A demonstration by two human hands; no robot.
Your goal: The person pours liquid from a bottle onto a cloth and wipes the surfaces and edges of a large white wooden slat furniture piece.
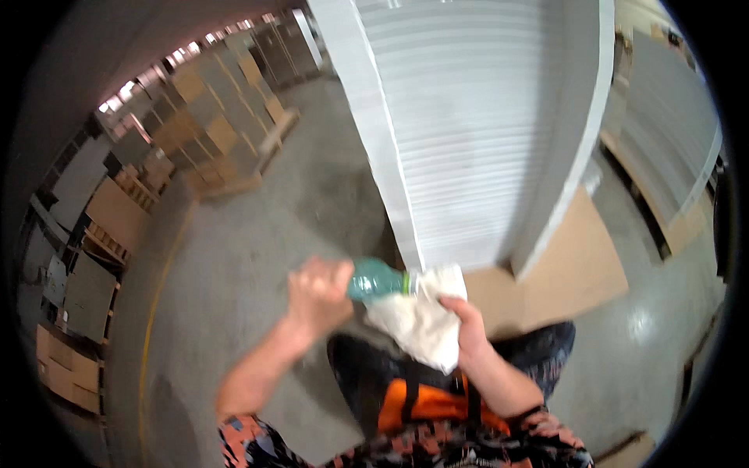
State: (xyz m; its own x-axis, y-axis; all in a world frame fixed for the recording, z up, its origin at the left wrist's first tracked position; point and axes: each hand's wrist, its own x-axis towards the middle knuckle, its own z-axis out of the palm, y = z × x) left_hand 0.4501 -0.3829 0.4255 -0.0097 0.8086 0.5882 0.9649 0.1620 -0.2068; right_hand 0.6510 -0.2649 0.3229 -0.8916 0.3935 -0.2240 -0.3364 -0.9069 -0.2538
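Hands grip bottle, cloth; white sheet stack just ahead

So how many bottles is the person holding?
1. A teal bottle lies sideways between both hands: the left hand grips its base, and the right hand presses a white cloth against its neck. No others are visible.

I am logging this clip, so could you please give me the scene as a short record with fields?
Place: warehouse with a concrete floor
Left hand: grips a green plastic bottle, held level
Right hand: holds a white cloth at the bottle's mouth end
Ahead: tall stack of white sheets on a brown board
Left background: stacked cardboard boxes
At waist: orange and black bag
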